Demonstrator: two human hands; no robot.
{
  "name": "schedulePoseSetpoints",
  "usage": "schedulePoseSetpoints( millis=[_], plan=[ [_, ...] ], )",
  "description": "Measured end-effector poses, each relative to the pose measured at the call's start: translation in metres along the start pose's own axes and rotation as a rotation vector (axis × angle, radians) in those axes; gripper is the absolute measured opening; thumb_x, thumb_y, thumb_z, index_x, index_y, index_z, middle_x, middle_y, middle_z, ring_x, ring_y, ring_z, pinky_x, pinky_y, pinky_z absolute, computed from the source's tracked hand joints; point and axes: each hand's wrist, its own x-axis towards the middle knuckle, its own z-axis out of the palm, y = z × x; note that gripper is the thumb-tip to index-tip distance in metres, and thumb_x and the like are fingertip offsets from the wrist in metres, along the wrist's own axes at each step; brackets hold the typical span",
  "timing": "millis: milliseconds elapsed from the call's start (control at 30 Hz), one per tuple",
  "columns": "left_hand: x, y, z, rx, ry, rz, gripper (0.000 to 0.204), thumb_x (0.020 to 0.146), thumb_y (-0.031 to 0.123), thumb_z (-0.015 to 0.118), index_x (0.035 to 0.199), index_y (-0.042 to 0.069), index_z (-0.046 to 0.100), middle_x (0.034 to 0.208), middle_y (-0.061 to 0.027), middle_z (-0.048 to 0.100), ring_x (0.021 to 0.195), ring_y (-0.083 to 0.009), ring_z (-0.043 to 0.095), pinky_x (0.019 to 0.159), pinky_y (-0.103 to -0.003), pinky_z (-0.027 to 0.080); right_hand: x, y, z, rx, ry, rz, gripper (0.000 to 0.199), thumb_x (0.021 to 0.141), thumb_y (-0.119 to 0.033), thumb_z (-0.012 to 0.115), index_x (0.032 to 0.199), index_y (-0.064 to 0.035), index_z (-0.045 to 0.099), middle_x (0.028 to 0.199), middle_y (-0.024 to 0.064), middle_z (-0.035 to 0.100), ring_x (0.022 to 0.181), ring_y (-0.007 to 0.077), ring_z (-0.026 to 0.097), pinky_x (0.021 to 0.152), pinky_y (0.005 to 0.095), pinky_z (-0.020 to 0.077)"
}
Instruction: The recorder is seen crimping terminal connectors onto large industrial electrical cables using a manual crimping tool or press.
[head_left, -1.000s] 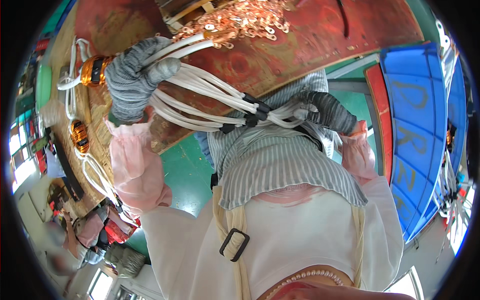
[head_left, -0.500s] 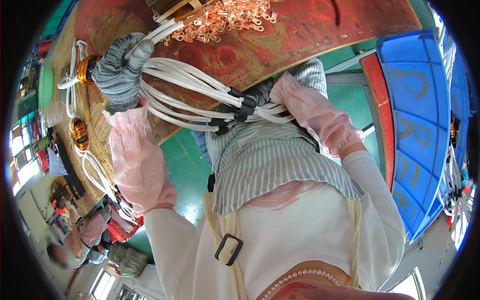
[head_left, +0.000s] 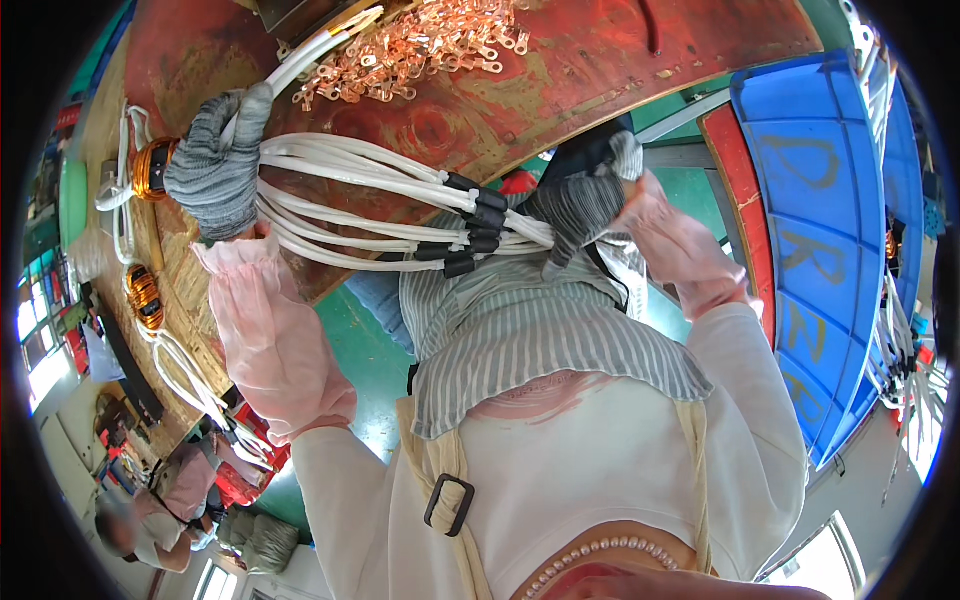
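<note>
My left hand [head_left: 215, 165], in a grey knit glove and a pink sleeve cover, grips a bundle of white cables [head_left: 350, 195] beside a copper-wound coil [head_left: 152, 168] on the rusty red workbench [head_left: 560, 70]. The cables run right across the bench edge through several black sleeves [head_left: 475, 225] to my right hand [head_left: 580, 205], also in a grey glove, which is closed around their other end close to my body. A pile of copper ring terminals [head_left: 420, 50] lies on the bench just beyond the cables.
A second copper coil [head_left: 145, 297] with white leads lies further left on the bench. Blue plastic crates [head_left: 830, 230] with white cables stand at the right. The floor [head_left: 355, 345] is green. Another person [head_left: 150, 520] sits at lower left.
My left hand has shifted right and down along the bench with the cables. My right hand has drawn the cable end in toward my body, and the bundle now lies straighter.
</note>
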Motion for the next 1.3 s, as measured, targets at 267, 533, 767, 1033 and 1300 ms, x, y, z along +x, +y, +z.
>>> schedulePoseSetpoints(
  millis=[267, 533, 767, 1033, 1300],
  plan=[
    [0.007, -0.014, 0.004, -0.208, -0.002, 0.002, 0.026, 0.075, 0.027, 0.067, 0.082, 0.003, 0.065, 0.068, -0.0022, 0.062, 0.060, -0.0097, 0.052, 0.059, -0.023, 0.043, -0.133, -0.171, -0.161, -0.062, -0.005, -0.249, 0.045, 0.065, -0.029, 0.065, 0.101, -0.0043, 0.055, 0.080, 0.0107, 0.062, 0.078, 0.0265, 0.061, 0.065, 0.0324, 0.0476],
    [0.022, -0.031, 0.000, -0.028, -0.110, 0.109, 0.023, 0.078, 0.026, 0.065, 0.083, 0.003, 0.064, 0.072, -0.0051, 0.062, 0.059, -0.0129, 0.055, 0.056, -0.025, 0.044, -0.110, -0.174, -0.194, -0.441, 0.241, -0.158, 0.033, 0.066, -0.022, 0.059, 0.095, -0.0077, 0.058, 0.066, 0.0148, 0.059, 0.057, 0.0310, 0.058, 0.052, 0.0430, 0.0444],
    [0.047, -0.001, 0.011, 0.119, -0.250, 0.202, 0.039, 0.078, 0.050, 0.052, 0.086, 0.013, 0.064, 0.067, -0.0098, 0.061, 0.059, -0.0277, 0.059, 0.053, -0.035, 0.046, -0.092, -0.144, -0.238, -0.470, 0.640, -0.102, 0.048, 0.058, -0.018, 0.067, 0.103, -0.0068, 0.056, 0.076, 0.0140, 0.060, 0.073, 0.0310, 0.057, 0.066, 0.0404, 0.0449],
    [0.028, -0.004, 0.009, 0.217, -0.015, 0.508, 0.047, 0.069, 0.047, 0.064, 0.096, 0.009, 0.063, 0.089, -0.0097, 0.057, 0.074, -0.0269, 0.058, 0.059, -0.035, 0.047, -0.075, -0.122, -0.197, -0.510, 0.644, -0.252, 0.027, 0.059, -0.021, 0.066, 0.081, -0.0082, 0.059, 0.067, 0.0118, 0.054, 0.064, 0.0306, 0.053, 0.058, 0.0414, 0.0411],
    [-0.013, -0.154, -0.041, -1.145, 0.473, -0.801, 0.070, 0.080, 0.059, 0.044, 0.124, 0.006, 0.038, 0.096, -0.0117, 0.056, 0.096, -0.0258, 0.053, 0.087, -0.038, 0.041, -0.076, -0.129, -0.171, -0.498, 0.691, -0.304, 0.020, 0.056, -0.022, 0.063, 0.069, -0.0100, 0.055, 0.058, 0.0087, 0.051, 0.057, 0.0280, 0.053, 0.055, 0.0382, 0.0412]
  ],
)
